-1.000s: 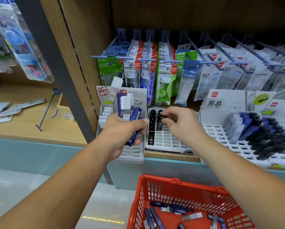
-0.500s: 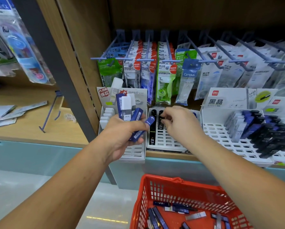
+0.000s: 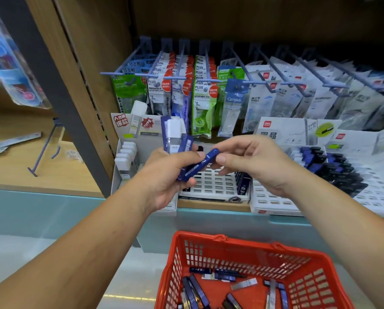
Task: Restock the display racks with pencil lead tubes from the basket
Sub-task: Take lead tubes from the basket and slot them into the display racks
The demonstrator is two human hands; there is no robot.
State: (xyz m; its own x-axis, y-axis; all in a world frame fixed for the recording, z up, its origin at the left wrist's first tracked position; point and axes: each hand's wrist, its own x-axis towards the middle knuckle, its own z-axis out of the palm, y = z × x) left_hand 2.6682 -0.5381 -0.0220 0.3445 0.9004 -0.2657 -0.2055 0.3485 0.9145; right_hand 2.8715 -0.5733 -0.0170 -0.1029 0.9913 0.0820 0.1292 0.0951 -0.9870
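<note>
My left hand grips a bundle of lead tubes, blue ones and a white one, in front of the shelf. One dark blue lead tube sticks out of the bundle toward the right, and my right hand pinches its upper end between thumb and fingers. Behind my hands sits the white slotted display rack with a few dark tubes standing in it. Below, the red basket holds several loose blue and clear tubes.
A white rack of white tubes stands left of the slotted one. To the right, a larger white rack holds several blue and black tubes. Metal pegs above carry hanging packets. A grey upright post borders the shelf on the left.
My right hand left the slotted rack and came to the blue tube held out by my left hand, taking its end. Both hands now sit higher and closer together.
</note>
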